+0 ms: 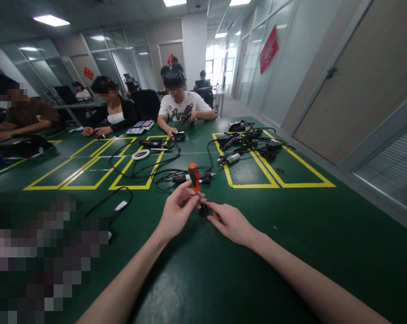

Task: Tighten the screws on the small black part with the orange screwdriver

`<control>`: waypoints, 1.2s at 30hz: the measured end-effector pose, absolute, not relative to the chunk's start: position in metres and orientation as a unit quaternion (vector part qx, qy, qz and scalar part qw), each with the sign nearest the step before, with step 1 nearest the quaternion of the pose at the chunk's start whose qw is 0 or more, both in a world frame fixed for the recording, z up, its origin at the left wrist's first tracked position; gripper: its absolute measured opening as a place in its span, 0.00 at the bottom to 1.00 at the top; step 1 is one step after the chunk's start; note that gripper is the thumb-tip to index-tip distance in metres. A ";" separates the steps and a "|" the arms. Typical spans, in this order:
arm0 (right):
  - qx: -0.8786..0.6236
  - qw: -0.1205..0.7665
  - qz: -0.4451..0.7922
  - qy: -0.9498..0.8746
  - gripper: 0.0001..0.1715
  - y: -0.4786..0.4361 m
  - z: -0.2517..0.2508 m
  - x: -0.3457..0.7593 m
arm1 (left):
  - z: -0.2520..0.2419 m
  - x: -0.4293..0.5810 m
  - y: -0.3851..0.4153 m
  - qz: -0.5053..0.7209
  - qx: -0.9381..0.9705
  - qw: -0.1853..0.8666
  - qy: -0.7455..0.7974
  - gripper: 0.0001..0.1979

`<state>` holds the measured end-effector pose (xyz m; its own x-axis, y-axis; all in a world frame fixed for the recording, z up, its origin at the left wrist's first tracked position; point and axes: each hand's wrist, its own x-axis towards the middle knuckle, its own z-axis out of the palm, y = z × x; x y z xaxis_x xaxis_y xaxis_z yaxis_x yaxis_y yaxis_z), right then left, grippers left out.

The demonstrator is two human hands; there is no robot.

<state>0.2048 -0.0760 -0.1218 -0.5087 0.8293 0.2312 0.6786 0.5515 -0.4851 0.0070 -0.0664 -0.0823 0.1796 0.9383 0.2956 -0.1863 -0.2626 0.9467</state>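
The left hand had its thumb and fingers closed around the lower end of a screwdriver, whose orange-and-dark handle rose above the fingertips. The screwdriver stood nearly upright, its top leaning slightly left, over a small dark part on the green table. The fingers hid its tip, so contact with the part could not be made out.

The right hand came in from the other side, index finger and thumb slightly apart at the edge of the small dark part; whether they gripped it or only steadied it could not be told.

Just beyond the screwdriver lay a dark corded tool. Farther left, a white ring rested near looping black cables, among rectangles of yellow tape. To the right, a silver-and-black device lay in front of a heap of black cables and equipment. Across the table, a seated person in a white T-shirt held a dark drill in one hand and touched a black object with the other.
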 end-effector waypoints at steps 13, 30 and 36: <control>-0.439 0.231 0.180 -0.850 0.23 -0.072 -0.122 0.205 | -0.090 0.008 -0.060 0.551 0.587 0.505 0.312 0.24; -0.434 0.230 0.168 -0.855 0.21 -0.072 -0.124 0.204 | -0.086 0.007 -0.061 0.564 0.587 0.492 0.310 0.21; -0.438 0.230 0.165 -0.853 0.19 -0.073 -0.122 0.204 | -0.083 0.006 -0.061 0.552 0.593 0.495 0.314 0.20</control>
